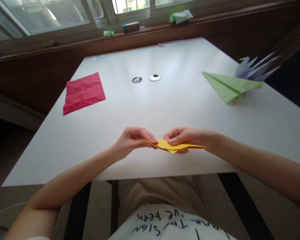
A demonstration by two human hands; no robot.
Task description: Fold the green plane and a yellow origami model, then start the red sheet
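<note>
A folded piece of yellow origami paper [178, 146] is held just above the near part of the white table. My left hand [133, 140] pinches its left end between thumb and fingers. Farther right, my right hand [181, 136] grips the same paper, thumb on top and fingertips showing beneath. Several layers show along the paper's near edge, and a small point hangs down at the middle. Its right tip sticks out below my right wrist.
On the white table [120, 113], a creased red paper sheet [84, 92] lies at left. A green paper plane [231, 86] and purple-grey folded paper [253, 70] sit at right. Two round grommets [154, 77] are set in the tabletop. Behind runs a windowsill with a small box [131, 27].
</note>
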